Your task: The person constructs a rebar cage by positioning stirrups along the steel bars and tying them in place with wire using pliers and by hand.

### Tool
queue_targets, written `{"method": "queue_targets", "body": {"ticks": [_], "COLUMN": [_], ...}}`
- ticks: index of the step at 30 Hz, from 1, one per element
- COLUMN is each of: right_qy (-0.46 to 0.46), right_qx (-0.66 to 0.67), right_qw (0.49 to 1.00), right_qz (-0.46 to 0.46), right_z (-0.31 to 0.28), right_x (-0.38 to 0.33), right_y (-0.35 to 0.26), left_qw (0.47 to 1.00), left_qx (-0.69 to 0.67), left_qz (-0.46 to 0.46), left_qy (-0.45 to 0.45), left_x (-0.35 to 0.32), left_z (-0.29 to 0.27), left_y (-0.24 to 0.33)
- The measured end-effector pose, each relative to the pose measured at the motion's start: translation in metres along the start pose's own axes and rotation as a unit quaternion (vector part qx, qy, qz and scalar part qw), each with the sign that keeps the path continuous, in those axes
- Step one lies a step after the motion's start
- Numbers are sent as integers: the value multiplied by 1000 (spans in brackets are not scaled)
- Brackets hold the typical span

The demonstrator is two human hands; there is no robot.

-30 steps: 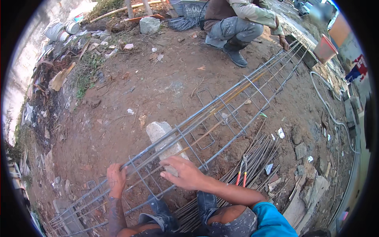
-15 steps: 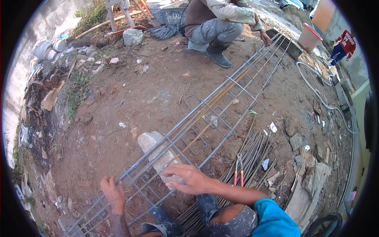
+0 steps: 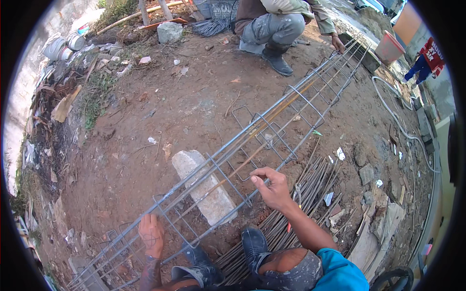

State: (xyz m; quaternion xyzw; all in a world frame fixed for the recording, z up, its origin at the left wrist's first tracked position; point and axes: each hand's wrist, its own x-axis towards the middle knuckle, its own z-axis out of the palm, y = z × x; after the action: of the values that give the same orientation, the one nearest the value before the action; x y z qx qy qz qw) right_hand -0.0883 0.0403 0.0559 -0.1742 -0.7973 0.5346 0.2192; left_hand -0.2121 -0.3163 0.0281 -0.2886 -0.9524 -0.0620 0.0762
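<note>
A long rebar cage [image 3: 223,160], made of straight bars with square stirrups, runs from the lower left to the upper right. My left hand [image 3: 152,236] is closed, fingers curled over its upper bar near the lower left. Farther along the cage, my right hand [image 3: 274,189] brings thumb and forefinger together at the corner of a small wire stirrup [image 3: 239,165], pinching it. A pale concrete block [image 3: 208,191] lies under the cage between my hands. Partly behind my right forearm are red-handled pincers [image 3: 298,195], lying on a bundle of steel rods [image 3: 315,182].
Another person [image 3: 276,31] crouches at the far end, a hand [image 3: 337,43] on the cage. A reddish bucket [image 3: 390,48] and pale hose [image 3: 395,119] are at right; someone in red [image 3: 429,56] stands beyond. Rubble and planks [image 3: 378,233] lie at lower right.
My right hand has moved up and right along the cage, from over the concrete block to the small stirrup. My left hand has shifted slightly right, its fingers now curled over the bar.
</note>
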Motion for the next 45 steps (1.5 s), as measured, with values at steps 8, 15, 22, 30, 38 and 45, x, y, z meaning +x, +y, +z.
{"method": "queue_targets", "body": {"ticks": [8, 15, 22, 30, 38, 45], "right_qy": [-17, 6, -62, -241, -197, -167], "right_qx": [-10, -1, -27, 1, -139, -217], "right_qw": [1000, 1000, 998, 965, 951, 958], "right_qz": [6, 31, -15, -107, -195, -84], "right_z": [-7, -6, 22, 52, 17, 42], "right_x": [-7, -10, 3, 61, 51, -29], "right_y": [8, 20, 10, -49, -97, -140], "left_qw": [994, 971, 975, 971, 992, 926], "left_qx": [-71, -128, -169, -79, -19, -257], "left_qz": [14, 54, 49, -202, -42, -78], "left_qy": [-79, -192, -136, -101, -113, -266], "left_x": [-18, -26, -52, -79, -45, -27], "left_z": [-26, -38, -60, -164, -62, -47], "left_y": [15, 19, 8, -81, -154, -187]}}
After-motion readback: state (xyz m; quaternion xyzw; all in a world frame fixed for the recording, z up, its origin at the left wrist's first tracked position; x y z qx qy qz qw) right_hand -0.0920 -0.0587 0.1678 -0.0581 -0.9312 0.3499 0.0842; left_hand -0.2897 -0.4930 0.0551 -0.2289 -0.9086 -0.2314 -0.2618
